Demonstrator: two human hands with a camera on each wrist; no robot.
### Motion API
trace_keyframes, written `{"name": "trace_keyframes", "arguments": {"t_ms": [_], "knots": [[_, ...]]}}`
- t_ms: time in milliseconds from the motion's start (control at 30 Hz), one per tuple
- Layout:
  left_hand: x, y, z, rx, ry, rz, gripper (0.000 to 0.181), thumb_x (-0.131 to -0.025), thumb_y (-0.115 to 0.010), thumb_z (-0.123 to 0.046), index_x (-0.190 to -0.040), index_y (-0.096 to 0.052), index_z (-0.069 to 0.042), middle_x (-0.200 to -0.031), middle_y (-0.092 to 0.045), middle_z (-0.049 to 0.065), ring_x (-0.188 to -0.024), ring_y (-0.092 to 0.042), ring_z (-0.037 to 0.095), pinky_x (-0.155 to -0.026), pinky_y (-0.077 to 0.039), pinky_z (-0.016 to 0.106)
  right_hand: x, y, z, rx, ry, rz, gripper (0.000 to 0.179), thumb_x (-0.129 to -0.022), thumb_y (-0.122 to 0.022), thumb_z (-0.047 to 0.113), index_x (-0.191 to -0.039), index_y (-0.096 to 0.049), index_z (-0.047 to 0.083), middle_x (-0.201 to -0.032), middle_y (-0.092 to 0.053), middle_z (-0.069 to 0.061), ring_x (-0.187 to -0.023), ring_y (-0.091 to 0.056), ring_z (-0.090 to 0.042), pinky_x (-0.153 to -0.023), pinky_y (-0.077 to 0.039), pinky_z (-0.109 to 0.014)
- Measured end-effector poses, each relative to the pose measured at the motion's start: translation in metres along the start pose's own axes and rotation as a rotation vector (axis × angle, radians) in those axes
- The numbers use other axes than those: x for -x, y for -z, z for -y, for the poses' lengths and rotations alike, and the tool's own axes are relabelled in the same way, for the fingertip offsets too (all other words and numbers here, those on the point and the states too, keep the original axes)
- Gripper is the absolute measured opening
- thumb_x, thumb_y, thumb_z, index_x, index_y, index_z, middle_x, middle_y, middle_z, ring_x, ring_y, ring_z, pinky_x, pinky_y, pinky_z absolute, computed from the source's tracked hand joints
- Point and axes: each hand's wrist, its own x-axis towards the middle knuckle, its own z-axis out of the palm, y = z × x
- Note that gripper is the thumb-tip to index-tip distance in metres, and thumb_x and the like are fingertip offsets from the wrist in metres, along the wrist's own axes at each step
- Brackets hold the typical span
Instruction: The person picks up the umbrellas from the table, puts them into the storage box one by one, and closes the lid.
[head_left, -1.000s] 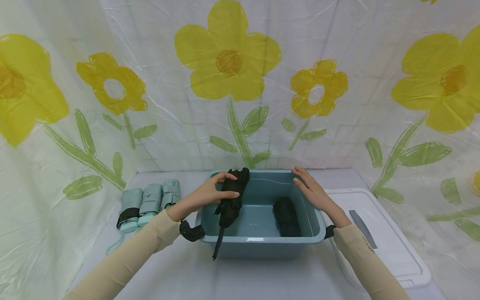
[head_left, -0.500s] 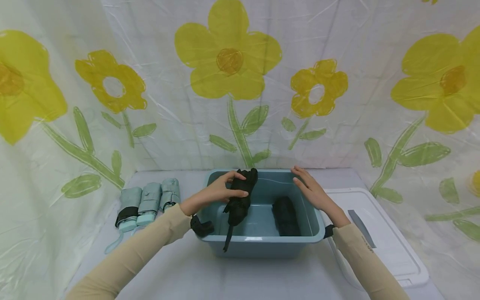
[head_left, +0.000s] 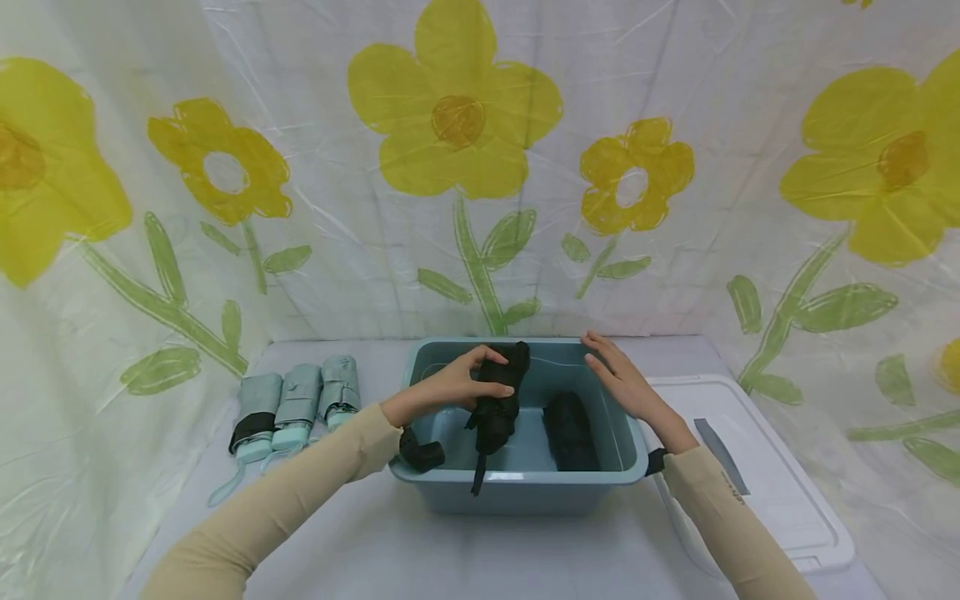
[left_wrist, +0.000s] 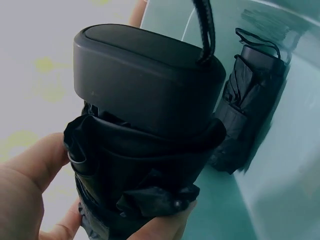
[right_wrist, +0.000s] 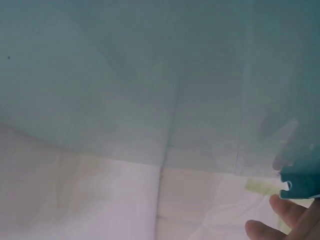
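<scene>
A black folding umbrella (head_left: 498, 408) is in the grip of my left hand (head_left: 454, 382), over the left half of the blue-grey bin (head_left: 525, 493). In the left wrist view, the umbrella's flat handle end (left_wrist: 150, 75) with its cord faces the camera, and the thumb and fingers pinch its cloth. A second black umbrella (head_left: 570, 433) lies inside the bin on the right; the left wrist view shows its wrist loop too. At the bin's right wall my right hand (head_left: 628, 385) rests against the rim, its fingers straight and holding nothing.
Left of the bin, several pale green folded umbrellas (head_left: 298, 400) lie side by side on the white table (head_left: 360, 542). A white lid (head_left: 787, 483) with a grey handle lies to the right. Behind hangs a flower-printed curtain (head_left: 322, 250).
My left hand has carried the black umbrella rightward, further over the bin, and slightly lower. The right hand has stayed at the rim.
</scene>
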Motion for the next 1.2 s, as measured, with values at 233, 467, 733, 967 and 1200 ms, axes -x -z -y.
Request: {"name": "trace_keyframes", "arguments": {"t_ms": [233, 467, 733, 967, 1200], "knots": [[-0.007, -0.008, -0.005, 0.025, 0.016, 0.026, 0.049, -0.084, -0.068, -0.028, -0.126, -0.045, -0.018, -0.133, -0.031, 0.017, -0.104, -0.053, 0.029, -0.069, -0.054, 0.04, 0.0, 0.0, 0.001, -0.011, -0.009, 0.003, 0.05, -0.102, -0.035, 0.031, -0.142, -0.033, 0.003, -0.151, -0.021, -0.018, -0.139, -0.017, -0.038, -0.106, -0.016, -0.062], [-0.011, -0.016, -0.007, -0.023, 0.033, 0.078, 0.048, -0.086, -0.066, -0.029, -0.127, -0.043, -0.019, -0.146, -0.021, 0.014, -0.128, -0.035, 0.032, -0.077, -0.052, 0.043, 0.0, -0.001, 0.0, -0.021, -0.016, 0.016, 0.051, -0.102, -0.035, 0.032, -0.143, -0.032, 0.003, -0.152, -0.02, -0.017, -0.139, -0.017, -0.038, -0.106, -0.016, -0.062], [-0.03, -0.028, 0.004, -0.046, 0.033, 0.095, 0.048, -0.085, -0.067, -0.028, -0.125, -0.043, -0.016, -0.144, -0.024, 0.011, -0.115, -0.049, 0.032, -0.074, -0.052, 0.045, 0.001, 0.0, 0.003, -0.031, -0.014, 0.008, 0.05, -0.102, -0.035, 0.032, -0.143, -0.032, 0.003, -0.152, -0.02, -0.017, -0.138, -0.016, -0.039, -0.105, -0.016, -0.063], [-0.039, -0.04, 0.013, -0.088, 0.059, 0.086, 0.046, -0.083, -0.069, -0.03, -0.121, -0.046, -0.016, -0.145, -0.026, 0.012, -0.116, -0.046, 0.033, -0.075, -0.052, 0.043, 0.0, -0.001, 0.0, -0.016, -0.019, 0.012, 0.051, -0.102, -0.034, 0.032, -0.143, -0.032, 0.003, -0.151, -0.02, -0.018, -0.138, -0.017, -0.039, -0.105, -0.016, -0.063], [-0.049, -0.054, 0.025, -0.188, 0.046, 0.043, 0.044, -0.08, -0.072, -0.03, -0.116, -0.049, -0.016, -0.142, -0.033, 0.015, -0.123, -0.037, 0.034, -0.087, -0.046, 0.046, 0.001, 0.0, -0.001, -0.02, -0.013, -0.001, 0.051, -0.102, -0.034, 0.032, -0.142, -0.033, 0.002, -0.151, -0.021, -0.017, -0.139, -0.017, -0.038, -0.106, -0.017, -0.061]]}}
